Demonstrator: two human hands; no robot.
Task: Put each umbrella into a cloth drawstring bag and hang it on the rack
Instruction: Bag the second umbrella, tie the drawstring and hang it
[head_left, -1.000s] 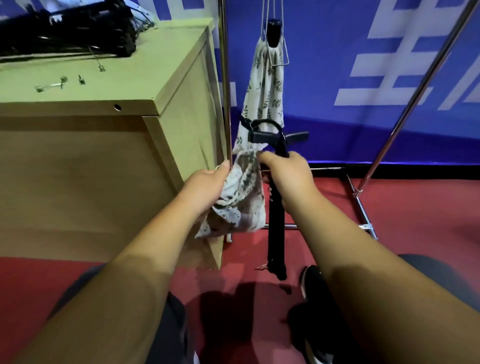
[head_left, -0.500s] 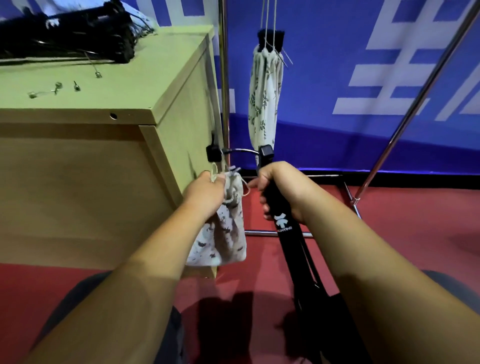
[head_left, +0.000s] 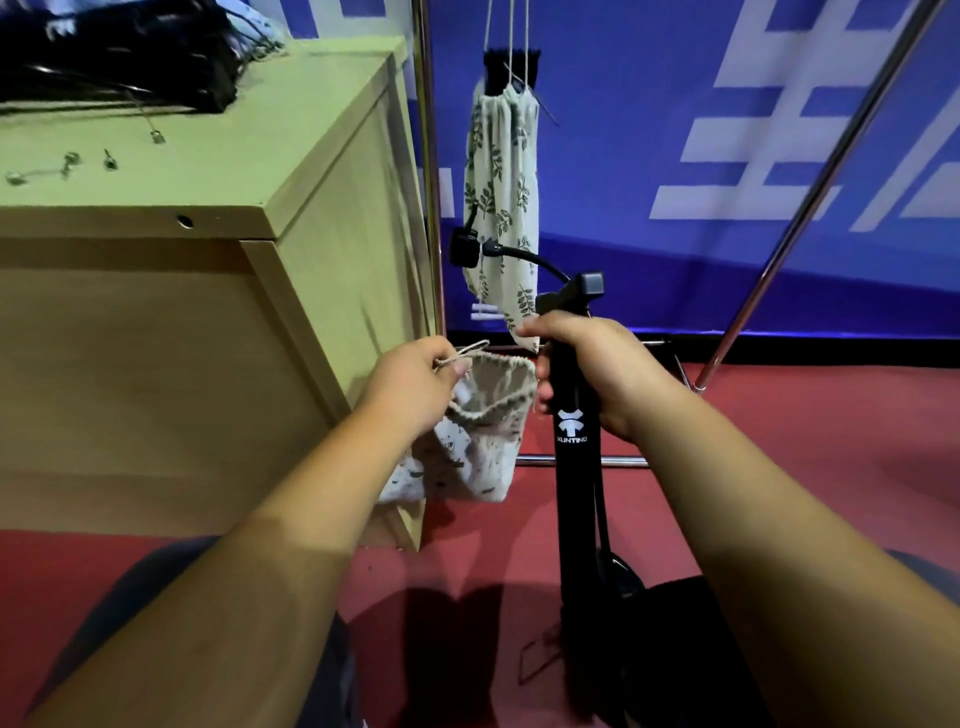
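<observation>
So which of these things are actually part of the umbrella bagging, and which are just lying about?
In the job: black umbrella, gripped by right hand; cloth bag, pinched by left hand; filled bag hanging on rack.
Lying about: wooden cabinet; small metal bits on its top; blue banner.

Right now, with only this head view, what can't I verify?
Lower end of the umbrella: lost against dark shadow and clothing, bottom of head view.
Where the hung bag hooks on: cut off by the top edge.
Count of the black pile on the cabinet: cropped at the top-left corner.
The small metal bits: too small to identify.
</observation>
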